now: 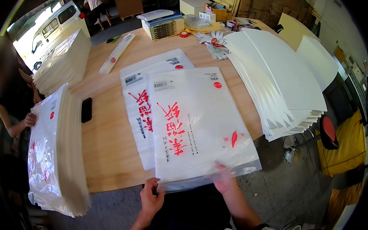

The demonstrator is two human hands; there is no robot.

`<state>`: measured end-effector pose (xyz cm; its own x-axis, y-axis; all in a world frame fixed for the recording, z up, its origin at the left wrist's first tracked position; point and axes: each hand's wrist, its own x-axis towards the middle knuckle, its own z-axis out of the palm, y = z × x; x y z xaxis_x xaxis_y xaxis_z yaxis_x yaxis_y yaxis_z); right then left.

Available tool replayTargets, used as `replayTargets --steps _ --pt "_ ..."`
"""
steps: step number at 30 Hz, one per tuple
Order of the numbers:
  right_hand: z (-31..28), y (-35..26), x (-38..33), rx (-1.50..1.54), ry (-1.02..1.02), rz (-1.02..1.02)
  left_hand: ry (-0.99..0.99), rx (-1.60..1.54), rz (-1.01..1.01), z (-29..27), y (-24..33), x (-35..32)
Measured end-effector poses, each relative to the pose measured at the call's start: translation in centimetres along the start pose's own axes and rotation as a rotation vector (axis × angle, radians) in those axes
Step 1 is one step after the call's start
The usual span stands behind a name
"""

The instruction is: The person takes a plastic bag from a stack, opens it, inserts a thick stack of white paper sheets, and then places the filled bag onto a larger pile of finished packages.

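Observation:
A clear plastic bag (205, 126) with red and black print, white sheets inside, lies flat in front of me and overhangs the table's near edge. My left hand (151, 196) has its fingers curled at the bag's near left corner, pinching the loose plastic. At the near edge, further right, my right hand (224, 179) grips the bag, its thumb side up and slightly blurred; its other fingers are hidden. A second printed bag (135, 105) lies partly beneath the first, to the left.
Stacked white sheets (273, 81) fan out at the right. Packed bags are piled (53, 155) at the left, where another person's hand (30, 119) rests. A black phone (86, 110), white gloves (214, 44) and a box of sheets (162, 26) are on the wooden table (107, 160). A stool (328, 132) stands right.

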<state>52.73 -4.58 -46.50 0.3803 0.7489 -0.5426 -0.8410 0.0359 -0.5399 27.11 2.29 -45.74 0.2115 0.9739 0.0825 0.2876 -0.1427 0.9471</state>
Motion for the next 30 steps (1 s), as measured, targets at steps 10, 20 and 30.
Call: replayTargets --steps 10,20,30 --pt "-0.3 0.5 0.0 0.041 0.032 -0.052 -0.323 -0.273 -0.074 -6.9 -0.9 0.5" --pt "-6.8 -3.6 -3.8 -0.732 0.289 -0.415 -0.226 -0.789 -0.63 0.8 -1.7 2.5" --pt "-8.3 -12.0 5.9 -0.765 0.08 -0.093 -0.263 -0.674 -0.599 1.1 1.2 4.2"
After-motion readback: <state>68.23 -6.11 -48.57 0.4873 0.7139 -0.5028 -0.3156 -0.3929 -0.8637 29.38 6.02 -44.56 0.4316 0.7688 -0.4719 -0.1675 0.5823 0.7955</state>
